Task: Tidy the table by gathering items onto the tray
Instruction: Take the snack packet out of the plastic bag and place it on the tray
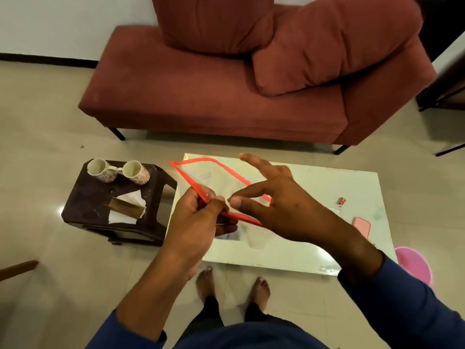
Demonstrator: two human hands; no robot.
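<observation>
The left hand point(198, 217) grips the near edge of a see-thru tray w/ a red rim point(201, 183), fingers curled round it; the tray is held up in the air & tipped, its far corner over the white bench point(327, 187); the right hand point(274, 197) pinches smth small & pale at the tray's near edge w/ thumb & one finger, other fingers spread out; can't tell what the small bit is.

What could go wrong, I think: the tray is thin & held by one edge only, so it may bend or slip out of the left hand; it is tipped, so any small thing put on it could slide off & drop to the floor; the bit in the right hand is tiny, so it could fall from the pinch.

Stuff to gather yet: a small red wrapper point(341, 201) & a pink flat thing point(362, 226) lie on the bench, well apart from the tray; two flowery mugs point(118, 171) & a tissue pack point(127, 207) sit on a dark stool point(83, 197) beside the bench; the mugs stand near the stool's edge, so a bump could knock them down.
</observation>
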